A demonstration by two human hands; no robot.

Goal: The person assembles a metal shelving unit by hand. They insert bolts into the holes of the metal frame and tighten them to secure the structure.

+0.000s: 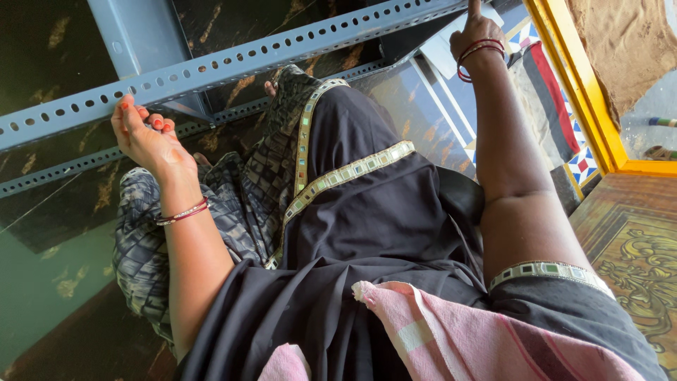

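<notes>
Head view, looking down: dark marbled floor (pixel 49 212) fills most of the frame, with a yellow frame (pixel 585 92) at right and a carved wooden panel (pixel 627 240) beside it. Next largest is the person's lap in a black dress (pixel 367 212) with mirrored trim (pixel 345 173), then a pink checked cloth (pixel 451 331) low in frame. The grey slotted steel rail (pixel 233 63) runs slantwise across the top, above the knees; a second, lower rail (pixel 63 169) lies parallel under it, and a flat grey upright (pixel 134 32) crosses behind. Left hand (pixel 144 134) has its grip closed on the lower edge of the upper rail, fingers curled up over it, bangle at the wrist. Right hand (pixel 478 35) is at the rail's far end, near the top edge; fingers look folded with one raised, but whether it actually grips the rail I cannot tell, the contact is cut off. Step in hand, judged: steadying or positioning the rail with both hands. Next move likely calls for holding both ends level while lining up the holes.
</notes>
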